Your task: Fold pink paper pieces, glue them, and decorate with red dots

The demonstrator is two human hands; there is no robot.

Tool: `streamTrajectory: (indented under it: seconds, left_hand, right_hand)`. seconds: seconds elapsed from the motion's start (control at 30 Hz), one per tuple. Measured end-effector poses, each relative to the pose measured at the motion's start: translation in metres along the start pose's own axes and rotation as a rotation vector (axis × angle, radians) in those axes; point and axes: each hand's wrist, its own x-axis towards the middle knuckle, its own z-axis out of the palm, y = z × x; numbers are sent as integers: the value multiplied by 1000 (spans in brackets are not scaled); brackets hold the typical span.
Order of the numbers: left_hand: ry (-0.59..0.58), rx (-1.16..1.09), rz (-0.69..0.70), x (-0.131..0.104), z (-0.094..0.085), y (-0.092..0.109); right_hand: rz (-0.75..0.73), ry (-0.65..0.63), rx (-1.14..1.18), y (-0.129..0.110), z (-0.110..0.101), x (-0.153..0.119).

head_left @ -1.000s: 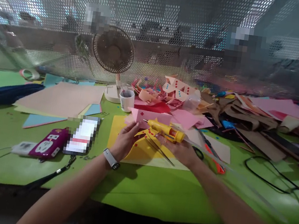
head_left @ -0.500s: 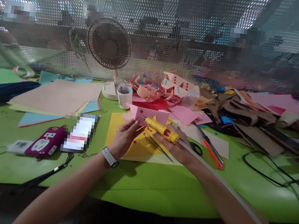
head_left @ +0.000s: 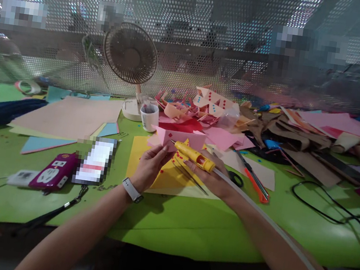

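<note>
My left hand pinches the near edge of a folded pink paper piece with a red diamond on its left part. In my right hand is a yellow glue gun, a long whitish glue stick running out of its back along my forearm. Its nozzle points left and lies close to the pink paper; whether they touch I cannot tell. Dark tweezers slant below the glue gun, and I cannot tell if my fingers hold them. Underneath is a yellow sheet with small red pieces.
A phone, a purple power bank and a fan are on the left. Beyond my hands stand a white cup and piled paper shapes. To the right lie a red utility knife, scissors and a black cable.
Hardly anything differs. The pink paper tilts slightly, and the rear end of the glue stick has shifted a little up and left.
</note>
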Motion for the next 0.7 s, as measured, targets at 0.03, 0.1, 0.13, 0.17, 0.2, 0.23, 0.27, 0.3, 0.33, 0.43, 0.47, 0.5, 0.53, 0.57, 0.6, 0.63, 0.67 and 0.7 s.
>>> streamTrajectory:
  seconds: [0.03,0.1,0.13,0.17,0.2,0.23,0.27,0.3,0.33,0.43,0.47,0.5,0.53,0.57,0.6,0.63,0.67,0.7]
  left_hand:
    - [-1,3,1,0,0,0]
    - [0,7,1,0,0,0]
    - [-1,8,1,0,0,0]
    - [-1,7,3,0,0,0]
    - [-2,5,5,0,0,0]
    - [-4,0,7,0,0,0]
    - [-5,-4,7,0,0,0]
    - [-7,-9,5,0,1,0]
    - [-8,-12,1,0,1,1]
    - [-3,-19,-4,-1,3,2]
    - [0,-21,-5,-1,3,2]
    - [4,-22,-5,-2,4,2]
    - [8,-22,-5,-2,4,2]
    - [12,-20,-4,-2,3,2]
    - [15,-17,-3,-1,3,1]
    - [17,-14,0,-1,3,1]
    - [18,-12,3,-1,3,1]
    - [18,-11,6,-1,2,0]
  right_hand:
    - [-12,10,5,0,0,0]
    - [-27,18,10,1,0,-1]
    - [-32,22,9,2,1,-1]
    - [-36,27,3,2,1,0]
    - [-40,31,-4,3,1,0]
    - [-44,32,-9,4,1,0]
    - [-49,31,-17,5,1,0]
    - [-52,31,-26,5,1,1]
    - [-59,35,-34,6,1,1]
    - [-83,67,-51,8,2,2]
    - [-94,76,-53,8,2,2]
    - [-103,84,-52,8,2,2]
    - [-108,86,-54,9,2,2]
    - [-108,87,-55,9,2,2]
    - [-108,87,-53,9,2,2]
    - [-106,88,-50,9,2,3]
    - [-100,86,-47,10,3,3]
    - [-95,87,-43,10,3,3]
